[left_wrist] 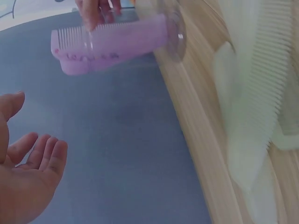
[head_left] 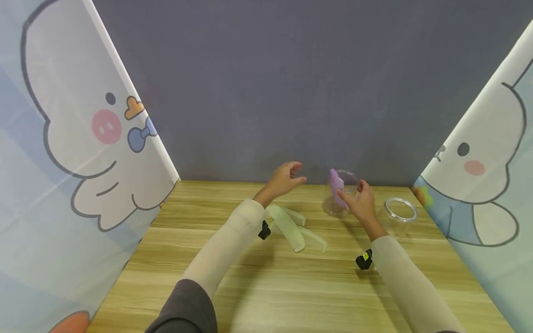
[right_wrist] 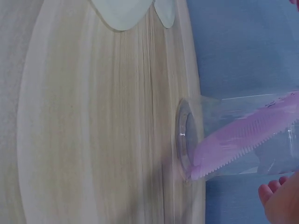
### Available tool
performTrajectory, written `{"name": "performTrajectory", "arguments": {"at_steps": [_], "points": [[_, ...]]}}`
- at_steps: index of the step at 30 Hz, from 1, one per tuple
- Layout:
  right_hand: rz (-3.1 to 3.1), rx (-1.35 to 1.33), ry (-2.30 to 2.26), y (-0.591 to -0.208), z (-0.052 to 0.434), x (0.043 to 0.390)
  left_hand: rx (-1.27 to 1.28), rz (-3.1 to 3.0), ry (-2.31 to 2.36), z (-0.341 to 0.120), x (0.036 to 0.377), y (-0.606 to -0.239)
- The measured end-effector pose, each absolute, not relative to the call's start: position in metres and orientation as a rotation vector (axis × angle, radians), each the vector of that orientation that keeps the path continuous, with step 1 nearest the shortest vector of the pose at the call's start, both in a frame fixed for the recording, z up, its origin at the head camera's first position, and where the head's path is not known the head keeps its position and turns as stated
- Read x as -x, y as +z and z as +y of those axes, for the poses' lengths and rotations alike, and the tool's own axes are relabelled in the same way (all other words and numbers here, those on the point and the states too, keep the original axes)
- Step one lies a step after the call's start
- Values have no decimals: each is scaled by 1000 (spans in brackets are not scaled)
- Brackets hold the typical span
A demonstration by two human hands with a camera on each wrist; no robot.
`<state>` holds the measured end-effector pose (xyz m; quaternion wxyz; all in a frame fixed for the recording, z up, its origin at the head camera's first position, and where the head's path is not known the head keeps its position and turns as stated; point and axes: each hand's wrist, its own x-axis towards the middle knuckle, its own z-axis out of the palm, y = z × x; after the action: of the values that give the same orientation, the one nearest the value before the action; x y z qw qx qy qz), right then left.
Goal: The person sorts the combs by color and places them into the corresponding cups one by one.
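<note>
- Purple comb [head_left: 336, 186] stands tilted in a clear plastic cup [head_left: 338, 203], lower end at the cup's bottom, upper end sticking out past the rim.
- Right-wrist view: comb [right_wrist: 243, 140] lies diagonally across the inside of the cup [right_wrist: 219, 135], teeth facing down in that frame.
- Right hand [head_left: 361, 203] pinches the comb's upper part with fingers curled round it, and sits against the right side of the cup.
- Cup stands upright on the bench [head_left: 266, 286], near the back edge by the grey wall [head_left: 291, 83].
- Left hand [head_left: 284, 179] hovers left of the cup, not touching it; fingers loosely curled, holding nothing. Left-wrist view shows the palm [left_wrist: 28, 186] relaxed and empty, with comb [left_wrist: 112, 44] and cup [left_wrist: 173, 32] further out.
- Two pale green combs [head_left: 291, 226] lie flat on the bench below the left hand, overlapping each other, apart from the cup.
- Second clear cup [head_left: 399, 215], upright and empty, stands to the right of the right hand, just beside the wrist.
- Both forearms in cream sleeves [head_left: 226, 247], each with a small black wrist mount [head_left: 264, 230].
- Cartoon-print panels [head_left: 75, 138] wall off the bench on the left and right.
</note>
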<state>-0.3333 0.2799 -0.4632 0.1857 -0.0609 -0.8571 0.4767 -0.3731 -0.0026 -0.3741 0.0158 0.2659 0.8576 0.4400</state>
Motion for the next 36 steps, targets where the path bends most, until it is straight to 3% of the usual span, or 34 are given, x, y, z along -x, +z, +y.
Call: {"name": "performTrajectory", "arguments": {"at_steps": [10, 21, 36], "points": [[-2297, 185, 1330, -445, 277, 329, -832, 2688, 1275, -29, 380, -382], [-2410, 34, 1343, -398, 292, 308, -808, 2702, 1158, -57, 388, -389], [-2712, -309, 1234, -373, 369, 280, -811, 2767, 792, -86, 392, -430]]}}
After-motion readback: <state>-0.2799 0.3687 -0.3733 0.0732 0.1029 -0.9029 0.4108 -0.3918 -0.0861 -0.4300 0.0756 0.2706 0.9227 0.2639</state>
